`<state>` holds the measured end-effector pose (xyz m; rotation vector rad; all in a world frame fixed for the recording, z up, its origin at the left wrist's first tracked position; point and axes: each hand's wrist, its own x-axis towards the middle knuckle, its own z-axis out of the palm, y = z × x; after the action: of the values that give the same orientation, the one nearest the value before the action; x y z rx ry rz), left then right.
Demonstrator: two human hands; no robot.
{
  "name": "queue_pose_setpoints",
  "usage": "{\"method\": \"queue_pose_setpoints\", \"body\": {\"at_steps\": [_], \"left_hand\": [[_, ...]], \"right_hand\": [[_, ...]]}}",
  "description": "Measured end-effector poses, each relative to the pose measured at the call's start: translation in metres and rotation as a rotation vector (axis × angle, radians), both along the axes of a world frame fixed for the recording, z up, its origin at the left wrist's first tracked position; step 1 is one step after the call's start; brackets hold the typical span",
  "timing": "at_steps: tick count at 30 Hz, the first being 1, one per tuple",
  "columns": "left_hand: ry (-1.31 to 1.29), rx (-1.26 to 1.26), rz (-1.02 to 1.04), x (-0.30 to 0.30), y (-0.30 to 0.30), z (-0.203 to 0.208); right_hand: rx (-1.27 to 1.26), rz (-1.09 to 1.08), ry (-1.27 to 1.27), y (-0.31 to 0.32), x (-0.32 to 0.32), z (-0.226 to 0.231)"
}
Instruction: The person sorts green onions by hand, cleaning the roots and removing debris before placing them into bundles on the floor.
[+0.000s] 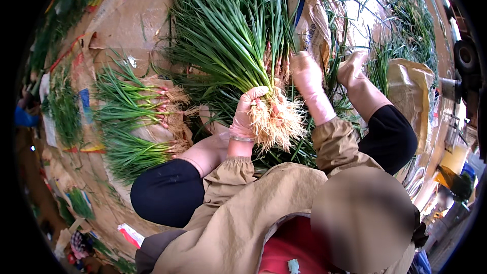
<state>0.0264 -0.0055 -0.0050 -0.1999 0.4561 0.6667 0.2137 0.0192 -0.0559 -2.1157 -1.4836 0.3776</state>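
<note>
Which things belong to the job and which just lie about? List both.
Part of the work, it seems:
rooted green bunch, held in the left hand
leafy pile beyond it, right hand nearby
small bundles laid out at left

Apparently just lying about:
tan sacking, right
red-and-white packet, lower left
dark wheel, right edge

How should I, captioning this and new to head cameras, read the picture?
There is no robot: a person works by hand. A wide fisheye camera worn on the head looks down, so straight edges bend. The left hand grips a leafy green bunch near its pale roots. The right hand, beside it, is blurred; I can't tell whether it holds anything. Smaller bunches lie at left, more greens at upper right; brown surface shows at upper left.
</note>
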Motion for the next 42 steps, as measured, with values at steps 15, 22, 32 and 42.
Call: {"method": "queue_pose_setpoints", "body": {"at_steps": [15, 22, 32, 42], "left_hand": [[-0.047, 0.128, 0.165, -0.017, 0.004, -0.002], [0.342, 0.082, -0.040, -0.016, 0.001, -0.045], [0.498, -0.019, -0.283, -0.013, -0.007, -0.058], [-0.013, 0.021, 0.068, -0.007, -0.005, -0.034]], "right_hand": [[-0.377, -0.137, 0.556, 0.063, 0.000, -0.044], [-0.525, 0.294, 1.136, 0.002, -0.014, -0.010], [-0.352, 0.348, -0.046, 0.005, -0.052, 0.011], [-0.521, 0.046, 1.978, 0.004, -0.015, -0.033]]}}
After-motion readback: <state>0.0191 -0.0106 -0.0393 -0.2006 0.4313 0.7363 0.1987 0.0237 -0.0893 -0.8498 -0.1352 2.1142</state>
